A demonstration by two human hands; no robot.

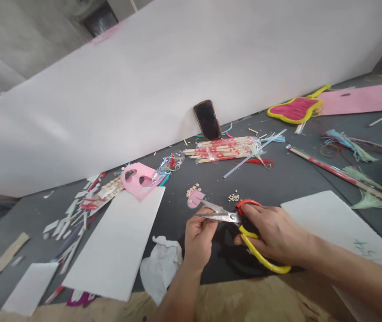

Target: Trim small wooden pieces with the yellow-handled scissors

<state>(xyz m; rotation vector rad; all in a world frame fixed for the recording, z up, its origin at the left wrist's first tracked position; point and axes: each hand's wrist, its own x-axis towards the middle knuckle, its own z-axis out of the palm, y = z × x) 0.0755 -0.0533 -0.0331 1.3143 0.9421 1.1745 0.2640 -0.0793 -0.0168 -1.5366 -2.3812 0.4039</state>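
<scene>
My right hand point(280, 230) grips a pair of scissors point(233, 217) by its red and yellow handles, the blades parted and pointing left. My left hand point(199, 243) is closed in a pinch right at the blades. Whatever lies between its fingertips is too small or too hidden to name. Just beyond the blade tips lies a small pink cut-out piece point(196, 198) with a darker edge. Small pale beads or bits point(193, 189) lie at its upper edge, and a second little pile of beads point(234, 197) sits to the right, beyond the scissors.
White sheets point(117, 241) flank my hands, with a crumpled tissue point(162, 259) at left. A phone point(207, 120) leans on the white partition point(164, 80) behind packed wooden sticks point(224, 150). Offcuts point(73, 219) litter the left; tassels point(352, 145) and a yellow-edged pink shape point(293, 111) lie right.
</scene>
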